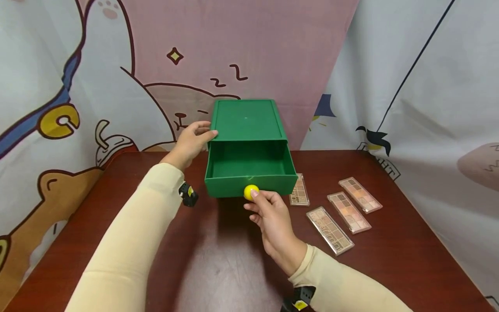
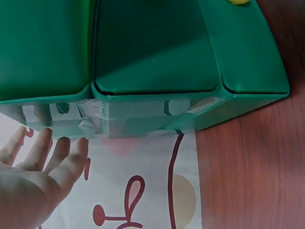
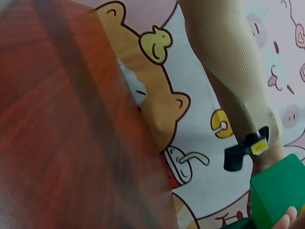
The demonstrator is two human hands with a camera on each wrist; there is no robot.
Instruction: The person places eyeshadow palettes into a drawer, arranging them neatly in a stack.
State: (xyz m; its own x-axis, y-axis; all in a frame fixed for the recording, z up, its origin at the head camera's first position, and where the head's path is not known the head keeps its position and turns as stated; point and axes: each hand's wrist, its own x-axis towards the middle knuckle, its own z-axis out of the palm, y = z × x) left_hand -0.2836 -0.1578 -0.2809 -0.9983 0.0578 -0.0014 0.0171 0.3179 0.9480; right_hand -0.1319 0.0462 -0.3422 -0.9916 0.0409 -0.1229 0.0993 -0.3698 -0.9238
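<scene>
A green drawer box [image 1: 246,119] stands at the back of the table, its drawer [image 1: 230,186] pulled out toward me. The part of the drawer's inside that shows holds nothing. My right hand [image 1: 277,223] pinches the round yellow knob [image 1: 251,192] on the drawer front, thumb on top. Beside the box's left side is my left hand [image 1: 189,145], its thumb at the top edge. In the left wrist view, the fingers [image 2: 71,164] of that hand extend along the box's side, which bears clear tape [image 2: 143,117]. Only fingertips [image 3: 282,223] of the right hand show in the right wrist view.
Several eyeshadow palettes lie right of the drawer: one partly behind it [image 1: 299,190], a near one [image 1: 329,230], and a pair farther right [image 1: 349,212] [image 1: 360,195]. The brown table [image 1: 405,260] ends at a cartoon-print cloth [image 1: 273,52] behind and at the sides.
</scene>
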